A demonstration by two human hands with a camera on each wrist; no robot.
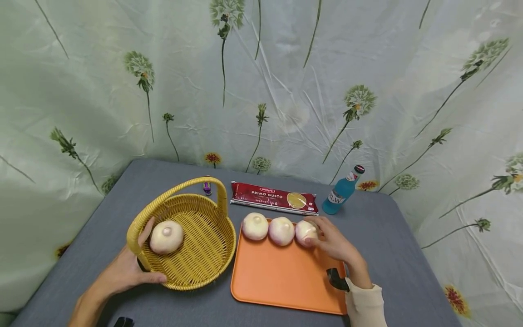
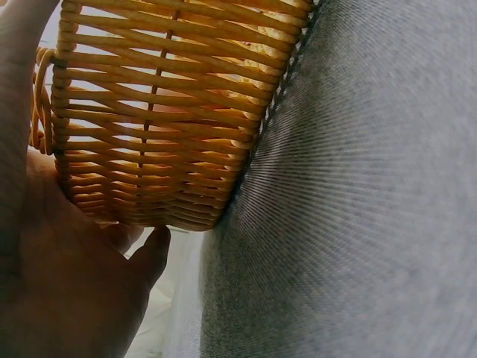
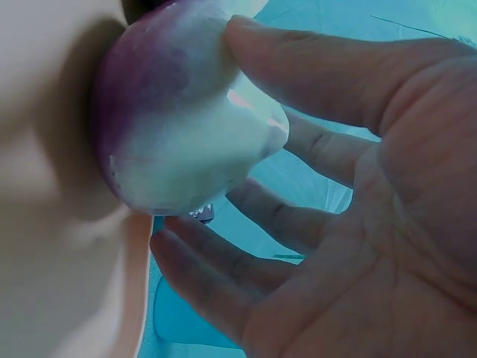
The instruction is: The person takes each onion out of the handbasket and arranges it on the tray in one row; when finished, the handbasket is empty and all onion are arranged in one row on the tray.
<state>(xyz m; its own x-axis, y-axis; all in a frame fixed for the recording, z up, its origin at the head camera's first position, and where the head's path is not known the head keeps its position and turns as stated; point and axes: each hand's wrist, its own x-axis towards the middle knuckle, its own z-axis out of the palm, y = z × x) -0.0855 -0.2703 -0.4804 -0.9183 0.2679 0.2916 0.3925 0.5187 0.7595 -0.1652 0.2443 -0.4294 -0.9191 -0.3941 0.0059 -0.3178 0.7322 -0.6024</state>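
My left hand (image 1: 124, 272) grips the near-left side of a yellow wicker basket (image 1: 204, 245), fingers behind the rim by the handle and thumb at the front. In the left wrist view the basket's woven wall (image 2: 171, 112) stands on the grey cloth. Inside the basket, at its left, lies a whitish onion (image 1: 166, 237). My right hand (image 1: 333, 240) holds a white-and-purple onion (image 1: 305, 232) at the far right of an orange tray (image 1: 286, 277). Thumb and fingers curve around that onion (image 3: 186, 119) in the right wrist view. Two more onions, a left one (image 1: 255, 226) and a middle one (image 1: 281, 230), sit beside it along the tray's far edge.
Behind the tray lies a red spaghetti packet (image 1: 273, 198). A blue bottle (image 1: 342, 190) with a dark cap stands to its right. Beyond the basket is a small purple item (image 1: 207, 188). A floral curtain (image 1: 286, 91) hangs behind the grey-covered table (image 1: 392, 254).
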